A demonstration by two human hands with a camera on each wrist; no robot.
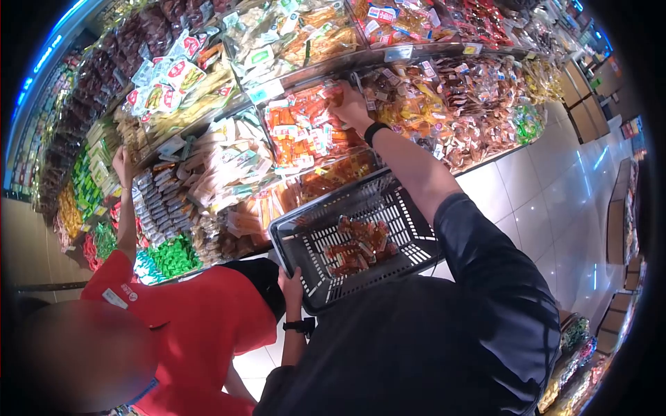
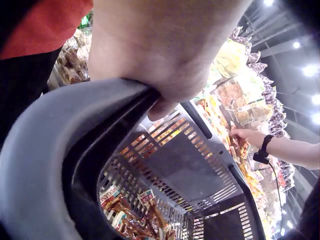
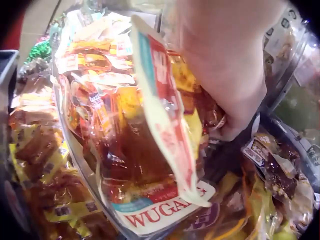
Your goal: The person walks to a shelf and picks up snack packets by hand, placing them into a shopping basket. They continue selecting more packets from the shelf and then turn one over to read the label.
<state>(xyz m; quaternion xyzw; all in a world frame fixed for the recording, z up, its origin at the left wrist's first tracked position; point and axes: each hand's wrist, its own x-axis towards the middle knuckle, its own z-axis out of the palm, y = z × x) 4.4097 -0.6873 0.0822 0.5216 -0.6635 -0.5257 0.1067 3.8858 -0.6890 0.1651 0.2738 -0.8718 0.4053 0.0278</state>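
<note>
My left hand (image 1: 291, 286) grips the near left corner of a black slatted basket (image 1: 409, 267); the left wrist view shows that hand (image 2: 155, 50) over the thick grey rim (image 2: 35, 150), its fingers mostly hidden. Inside the basket lie several reddish-brown packets (image 1: 357, 246). Beyond it, my right hand (image 1: 352, 111) reaches into a shelf bin of orange-red packets (image 1: 298, 135). In the right wrist view the hand (image 3: 227, 70) has its fingers curled at the far side of packets, holding one; a packet marked WUGANG (image 3: 165, 210) stands in front.
Tiered shelves of bagged goods (image 1: 229, 152) curve around the basket. A person in a red shirt (image 1: 187, 329) stands close on the left, one hand (image 1: 123, 165) at the shelf. Tiled floor (image 1: 548, 187) shows on the right, with another display (image 1: 622, 208) at its edge.
</note>
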